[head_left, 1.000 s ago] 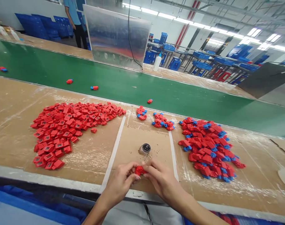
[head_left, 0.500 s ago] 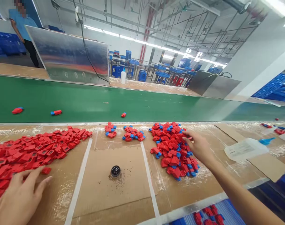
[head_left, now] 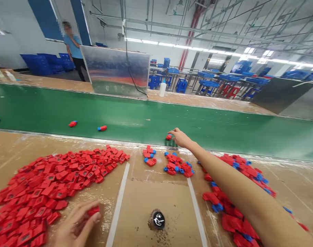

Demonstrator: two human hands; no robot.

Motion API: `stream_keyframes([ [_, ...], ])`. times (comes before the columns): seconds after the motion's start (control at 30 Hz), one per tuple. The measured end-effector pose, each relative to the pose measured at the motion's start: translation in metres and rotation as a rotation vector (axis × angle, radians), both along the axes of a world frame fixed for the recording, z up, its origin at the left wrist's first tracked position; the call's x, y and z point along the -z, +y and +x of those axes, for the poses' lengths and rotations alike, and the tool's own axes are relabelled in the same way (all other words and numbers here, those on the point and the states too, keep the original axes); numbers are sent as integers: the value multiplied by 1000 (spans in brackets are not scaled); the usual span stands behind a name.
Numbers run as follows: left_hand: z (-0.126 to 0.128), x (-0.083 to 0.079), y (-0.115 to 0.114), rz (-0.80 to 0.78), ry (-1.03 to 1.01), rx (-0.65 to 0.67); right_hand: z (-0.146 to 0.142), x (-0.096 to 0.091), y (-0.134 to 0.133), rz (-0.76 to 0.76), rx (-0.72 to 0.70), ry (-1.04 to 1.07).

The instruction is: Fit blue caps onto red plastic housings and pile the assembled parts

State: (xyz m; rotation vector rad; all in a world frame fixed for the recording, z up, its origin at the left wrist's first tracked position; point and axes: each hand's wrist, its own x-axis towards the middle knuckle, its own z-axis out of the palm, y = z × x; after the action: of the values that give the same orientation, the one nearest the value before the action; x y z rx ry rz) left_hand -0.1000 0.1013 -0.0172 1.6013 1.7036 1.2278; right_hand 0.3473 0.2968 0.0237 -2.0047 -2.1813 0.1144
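My left hand (head_left: 77,223), low on the left, is closed with a small red plastic piece (head_left: 94,210) between thumb and fingers. Beside it spreads a large pile of hollow red plastic pieces (head_left: 48,185). My right hand (head_left: 181,138) reaches over the green belt (head_left: 130,113), its fingertips closed on a red-and-blue plastic part (head_left: 168,137) at the belt's near side. My right forearm partly hides a heap of red-and-blue parts (head_left: 233,219). Two small clusters of such parts, a left one (head_left: 149,156) and a right one (head_left: 178,164), lie near the belt.
A round black fixture (head_left: 158,219) is set in cardboard between a left white tape strip (head_left: 117,209) and a right one (head_left: 197,212). Several parts (head_left: 102,128) lie along the belt. Beyond stand a white bottle (head_left: 162,88), a metal panel (head_left: 115,70) and a person (head_left: 75,48).
My right hand has moved from the right-hand heap to the part on the belt. The left hand has come away from the red pile with a piece. The view has turned left.
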Motion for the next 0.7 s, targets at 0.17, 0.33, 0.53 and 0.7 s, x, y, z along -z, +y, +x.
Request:
stream_keyframes([
  [0.17,25,-15,-24,-117,-202,151,3,21,19,-70,-28,43],
  [0.33,39,-25,-40,-263,-422,193,14,11,-29,-9,40,165],
  [0.53,59,-28,-55,-352,-470,314,-5,-8,-144,3,18,420],
  [0.7,67,-21,-69,-374,-551,329,-40,-26,-235,-152,-49,893],
])
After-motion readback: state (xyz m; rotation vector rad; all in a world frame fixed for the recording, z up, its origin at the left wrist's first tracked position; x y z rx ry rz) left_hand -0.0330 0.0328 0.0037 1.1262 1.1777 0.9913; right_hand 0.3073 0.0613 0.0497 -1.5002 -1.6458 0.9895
